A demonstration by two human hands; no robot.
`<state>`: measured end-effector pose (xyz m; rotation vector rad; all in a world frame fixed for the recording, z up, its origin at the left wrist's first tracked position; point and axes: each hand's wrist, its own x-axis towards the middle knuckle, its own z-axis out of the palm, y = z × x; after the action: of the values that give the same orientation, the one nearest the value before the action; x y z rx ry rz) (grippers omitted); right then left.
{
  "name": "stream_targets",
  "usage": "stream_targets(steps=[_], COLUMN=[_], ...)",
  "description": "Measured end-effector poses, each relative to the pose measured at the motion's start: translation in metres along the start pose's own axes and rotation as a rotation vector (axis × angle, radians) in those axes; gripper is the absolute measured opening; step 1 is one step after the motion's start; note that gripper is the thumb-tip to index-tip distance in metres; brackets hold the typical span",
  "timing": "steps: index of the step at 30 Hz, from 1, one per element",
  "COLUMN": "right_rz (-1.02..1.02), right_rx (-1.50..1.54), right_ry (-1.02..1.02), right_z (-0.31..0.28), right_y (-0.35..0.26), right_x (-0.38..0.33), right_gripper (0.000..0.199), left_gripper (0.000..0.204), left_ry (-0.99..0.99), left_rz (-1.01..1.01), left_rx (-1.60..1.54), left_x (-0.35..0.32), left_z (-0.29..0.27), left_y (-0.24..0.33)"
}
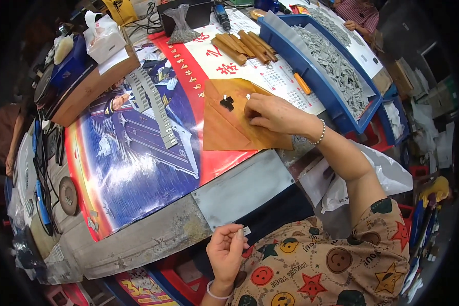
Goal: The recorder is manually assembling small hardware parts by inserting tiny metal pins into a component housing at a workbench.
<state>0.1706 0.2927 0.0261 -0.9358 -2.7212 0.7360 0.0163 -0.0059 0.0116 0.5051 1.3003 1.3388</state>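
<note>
My right hand (276, 115) is over a translucent amber sheet (224, 130), fingers bent together. A tiny white piece (248, 96) shows at its fingertips; whether they grip it I cannot tell. Beside them on the sheet lies a small cluster of black pieces (227, 103). Close to my body, my left hand (225, 257) pinches a small pale flat piece (247, 230) between thumb and finger. On the glossy poster (137, 173), left of the sheet, small grey metal-looking pieces (160, 115) are lined up in two rows.
A blue tray (285, 46) heaped with grey pieces stands right of several brown rolled sheets (245, 47). An orange-handled tool (302, 83) lies beside it. Far left are a round brown dish (68, 196) and a blue soldering-iron-like tool (42, 204). Another person (359, 18) sits at the back right.
</note>
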Motion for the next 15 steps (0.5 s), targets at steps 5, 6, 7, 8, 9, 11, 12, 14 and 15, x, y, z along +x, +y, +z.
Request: stream_targets(steps=[5, 6, 7, 8, 9, 11, 12, 14, 15], right_rz=[0.014, 0.02, 0.02, 0.018, 0.016, 0.002, -0.011, -0.002, 0.008], right_rx=[0.01, 0.016, 0.015, 0.014, 0.013, 0.003, -0.007, -0.001, 0.005], right_ry=[-0.036, -0.04, -0.039, -0.039, -0.038, -0.018, 0.002, 0.007, 0.011], right_z=[0.0005, 0.0006, 0.0011, 0.0018, 0.0019, 0.0017, 0.0016, 0.0027, 0.0036], right_y=[0.0021, 0.0025, 0.0033, 0.0043, 0.0047, 0.0026, 0.0012, -0.0025, -0.004], right_x=[-0.0005, -0.0003, -0.0002, -0.0002, -0.0003, -0.0009, -0.0015, -0.0037, -0.0051], right_gripper=[0.01, 0.01, 0.01, 0.009, 0.009, 0.009, 0.01, 0.01, 0.011], left_gripper=[0.012, 0.012, 0.012, 0.012, 0.012, 0.012, 0.012, 0.012, 0.012], left_ry=[-0.012, -0.017, -0.022, -0.023, -0.021, -0.017, -0.02, -0.024, -0.03], left_rz=[0.004, 0.007, 0.01, 0.011, 0.011, 0.011, 0.012, 0.012, 0.015], left_rx=[0.008, 0.011, 0.014, 0.014, 0.004, -0.007, -0.006, -0.005, 0.007], left_x=[-0.0001, -0.0003, -0.0003, -0.0003, -0.0003, -0.0005, -0.0004, -0.0007, -0.001], left_z=[0.001, 0.001, 0.001, 0.0014, 0.002, 0.0028, 0.0034, 0.0041, 0.0045], left_y=[0.0001, -0.0004, -0.0006, -0.0008, -0.001, -0.0007, 0.0, 0.0003, 0.0001])
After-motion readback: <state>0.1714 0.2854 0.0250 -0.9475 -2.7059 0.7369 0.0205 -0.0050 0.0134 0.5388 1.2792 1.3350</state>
